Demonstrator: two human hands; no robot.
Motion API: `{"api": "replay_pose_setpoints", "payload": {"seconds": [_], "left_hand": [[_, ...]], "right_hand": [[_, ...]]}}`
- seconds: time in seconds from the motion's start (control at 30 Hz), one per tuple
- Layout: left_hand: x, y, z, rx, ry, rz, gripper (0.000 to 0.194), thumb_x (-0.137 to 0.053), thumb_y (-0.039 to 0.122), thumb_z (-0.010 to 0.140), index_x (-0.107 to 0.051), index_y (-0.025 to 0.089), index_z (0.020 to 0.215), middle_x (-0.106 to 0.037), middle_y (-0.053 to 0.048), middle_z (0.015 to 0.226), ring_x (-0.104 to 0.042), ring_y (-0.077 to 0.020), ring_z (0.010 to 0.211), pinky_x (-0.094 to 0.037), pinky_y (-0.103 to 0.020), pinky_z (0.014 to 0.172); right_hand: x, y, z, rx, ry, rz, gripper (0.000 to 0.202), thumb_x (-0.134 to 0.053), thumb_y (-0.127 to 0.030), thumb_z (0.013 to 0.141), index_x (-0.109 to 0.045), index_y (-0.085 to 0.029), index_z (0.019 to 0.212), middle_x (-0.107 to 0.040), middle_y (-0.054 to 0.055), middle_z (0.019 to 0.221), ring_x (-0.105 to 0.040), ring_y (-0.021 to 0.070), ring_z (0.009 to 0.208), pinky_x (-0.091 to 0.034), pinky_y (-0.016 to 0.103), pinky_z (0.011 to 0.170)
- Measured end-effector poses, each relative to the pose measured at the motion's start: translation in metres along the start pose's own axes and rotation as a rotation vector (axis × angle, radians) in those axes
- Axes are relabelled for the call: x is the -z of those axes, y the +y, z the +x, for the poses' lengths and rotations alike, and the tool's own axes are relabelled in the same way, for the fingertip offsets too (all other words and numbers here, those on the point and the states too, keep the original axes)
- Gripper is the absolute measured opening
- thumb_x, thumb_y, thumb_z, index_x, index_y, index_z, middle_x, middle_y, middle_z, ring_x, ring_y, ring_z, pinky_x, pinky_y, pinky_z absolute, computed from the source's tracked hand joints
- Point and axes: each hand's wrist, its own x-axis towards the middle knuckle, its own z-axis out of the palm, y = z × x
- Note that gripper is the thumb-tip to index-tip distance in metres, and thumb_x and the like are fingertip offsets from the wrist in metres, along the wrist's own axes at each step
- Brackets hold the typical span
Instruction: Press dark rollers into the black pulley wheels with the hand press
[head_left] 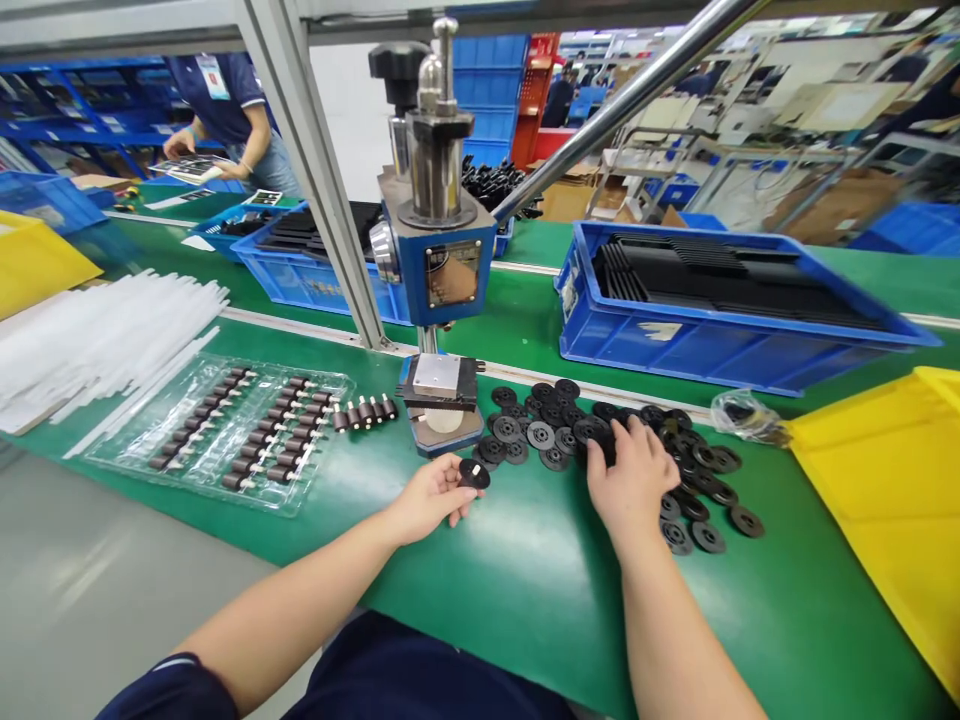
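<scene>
Pinched in my left hand (439, 493) is a black disc (474, 474) with a short white pin at its centre, just in front of the press base. My right hand (632, 472) reaches into the spread pile of black discs (553, 413); its fingers are bent over dark discs, and what they grip is partly hidden. The blue bench press (440, 265) stands behind my left hand, with a metal block (437, 375) under its ram. Left of it, small black cylinders with white pins (365, 412) lie in a row beside a clear plastic tray (210, 455) of similar pieces.
White strips (112, 340) are heaped at the left. A blue crate (720, 340) of black plates stands behind the pile. Yellow bins (892, 480) (37, 265) flank the green bench (525, 590). A slanted metal bar (622, 95) crosses above. Another person (225, 110) works beyond the frame post.
</scene>
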Motion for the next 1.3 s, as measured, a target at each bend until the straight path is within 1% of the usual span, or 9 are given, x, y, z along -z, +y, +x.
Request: {"api": "replay_pose_setpoints", "payload": {"seconds": [0.13, 0.3, 0.5, 0.7, 0.9, 1.0, 1.1, 1.2, 1.3], "left_hand": [[0.002, 0.003, 0.002, 0.036, 0.008, -0.022, 0.038, -0.073, 0.037, 0.076, -0.047, 0.015, 0.093, -0.07, -0.008, 0.086, -0.057, -0.007, 0.049, -0.041, -0.017, 0.04], [0.006, 0.006, 0.004, 0.096, -0.023, -0.079, 0.039, -0.069, 0.044, 0.08, -0.045, 0.015, 0.092, -0.072, -0.01, 0.084, -0.058, -0.0086, 0.043, -0.039, -0.017, 0.036], [0.009, 0.007, 0.004, 0.107, -0.027, -0.133, 0.041, -0.07, 0.045, 0.079, -0.043, 0.016, 0.09, -0.073, -0.011, 0.086, -0.059, -0.0085, 0.044, -0.039, -0.016, 0.037], [0.011, 0.008, 0.002, 0.11, -0.055, -0.124, 0.044, -0.073, 0.044, 0.077, -0.045, 0.015, 0.095, -0.072, -0.011, 0.086, -0.059, -0.0086, 0.046, -0.04, -0.017, 0.039], [0.011, 0.009, -0.002, 0.072, -0.083, -0.091, 0.036, -0.072, 0.033, 0.079, -0.05, 0.013, 0.099, -0.071, -0.011, 0.092, -0.057, -0.0062, 0.051, -0.039, -0.017, 0.043], [0.009, 0.006, -0.002, 0.054, -0.047, -0.059, 0.034, -0.074, 0.03, 0.077, -0.05, 0.013, 0.095, -0.07, -0.01, 0.09, -0.055, -0.0061, 0.051, -0.039, -0.017, 0.044], [0.003, 0.002, -0.002, 0.033, 0.026, -0.011, 0.037, -0.077, 0.031, 0.073, -0.05, 0.014, 0.09, -0.069, -0.007, 0.086, -0.055, -0.0072, 0.049, -0.04, -0.019, 0.042], [-0.002, -0.004, -0.003, -0.022, 0.085, 0.04, 0.035, -0.076, 0.034, 0.073, -0.053, 0.015, 0.09, -0.064, -0.003, 0.079, -0.054, -0.0083, 0.052, -0.04, -0.02, 0.044], [-0.003, -0.008, -0.005, -0.172, 0.146, 0.153, 0.03, -0.075, 0.033, 0.076, -0.06, 0.014, 0.093, -0.062, -0.005, 0.085, -0.059, -0.0118, 0.07, -0.046, -0.023, 0.059]], "right_hand": [[0.0, 0.015, 0.004, -0.147, 0.084, -0.082, 0.052, -0.042, -0.042, 0.087, -0.056, -0.01, 0.125, -0.038, 0.022, 0.143, -0.032, 0.0393, 0.131, -0.016, 0.064, 0.102], [-0.003, 0.04, 0.004, -0.197, 0.048, -0.067, 0.048, -0.043, -0.039, 0.085, -0.064, -0.009, 0.116, -0.05, 0.023, 0.132, -0.041, 0.0418, 0.124, -0.028, 0.063, 0.094], [-0.008, 0.061, 0.009, -0.132, 0.028, -0.009, 0.039, -0.052, -0.034, 0.082, -0.067, -0.004, 0.102, -0.058, 0.024, 0.119, -0.051, 0.0339, 0.116, -0.036, 0.047, 0.099], [-0.006, 0.066, 0.009, -0.191, 0.088, 0.033, 0.035, -0.049, -0.041, 0.078, -0.068, -0.011, 0.08, -0.065, 0.018, 0.108, -0.057, 0.0304, 0.103, -0.04, 0.044, 0.091], [-0.001, 0.063, 0.009, -0.239, 0.182, 0.035, 0.034, -0.048, -0.038, 0.076, -0.07, -0.013, 0.084, -0.068, 0.012, 0.094, -0.059, 0.0265, 0.089, -0.045, 0.042, 0.083], [0.011, 0.049, 0.007, -0.253, 0.263, 0.053, 0.04, -0.045, -0.038, 0.084, -0.068, -0.009, 0.097, -0.067, 0.015, 0.091, -0.059, 0.0268, 0.086, -0.046, 0.044, 0.083], [0.018, 0.015, -0.009, -0.147, 0.243, 0.149, 0.048, -0.045, -0.041, 0.091, -0.056, -0.008, 0.124, -0.064, 0.015, 0.108, -0.059, 0.0222, 0.088, -0.048, 0.039, 0.085], [0.012, -0.026, -0.036, 0.107, -0.002, 0.288, 0.035, -0.053, -0.042, 0.091, -0.063, -0.02, 0.116, -0.066, 0.006, 0.104, -0.06, 0.0161, 0.082, -0.05, 0.031, 0.082], [0.0, -0.054, -0.057, 0.322, -0.256, 0.385, 0.025, -0.053, -0.041, 0.092, -0.069, -0.023, 0.1, -0.067, 0.002, 0.095, -0.06, 0.0128, 0.075, -0.052, 0.025, 0.074]]}}
